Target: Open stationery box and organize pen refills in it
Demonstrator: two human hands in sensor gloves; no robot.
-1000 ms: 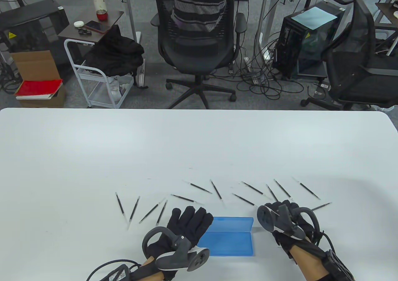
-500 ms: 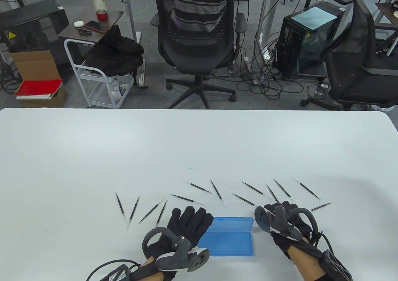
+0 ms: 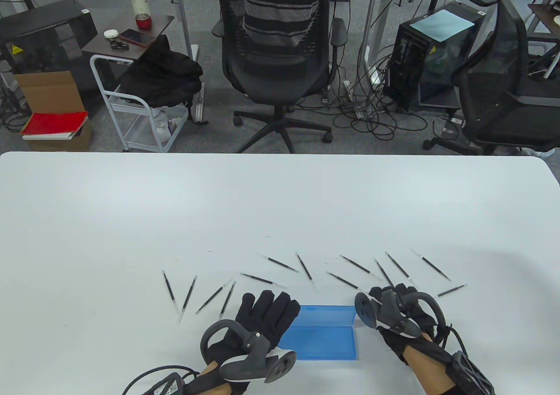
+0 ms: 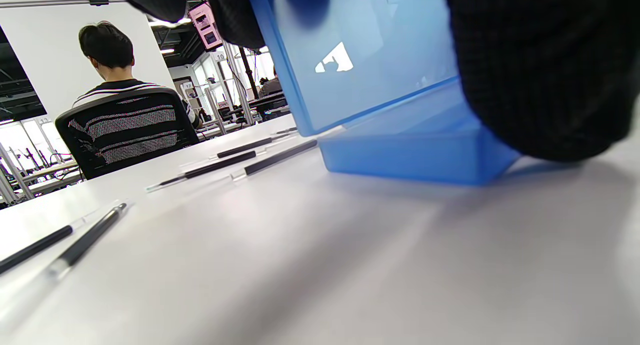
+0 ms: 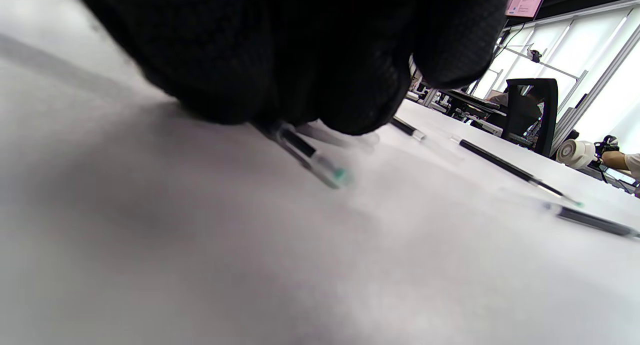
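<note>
Behind the white bench (image 3: 280, 202) there is an office room with a grey floor, a black mesh chair (image 3: 275, 45) where a person in a striped shirt (image 4: 125, 110) sits with the back to the camera, a white trolley (image 3: 135, 110) with black cloth on it, and a computer tower (image 3: 433, 54) with many cables. Near the front edge of the bench lies the blue stationery box (image 3: 321, 333), and it is open: in the left wrist view its lid (image 4: 350, 50) stands up above the lower tray (image 4: 415, 155). The left hand (image 3: 258, 325) lies on the left end of the box with straight fingers (image 3: 271, 307) that rest against it; they are not curled around it. Many pen refills (image 3: 280, 263) are spread on the bench in a loose row behind the box, some to the left of it (image 3: 189, 296) and some to the right (image 3: 431, 263), all outside the box. The right hand (image 3: 400, 309) is just right of the box, low on the bench. In the right wrist view its fingers (image 5: 300, 60) are curled downward and one pen refill with green tip (image 5: 312, 157) comes out from under them, so the hand seems to pinch this refill against the surface. The tray looks empty as far as the pictures show.
</note>
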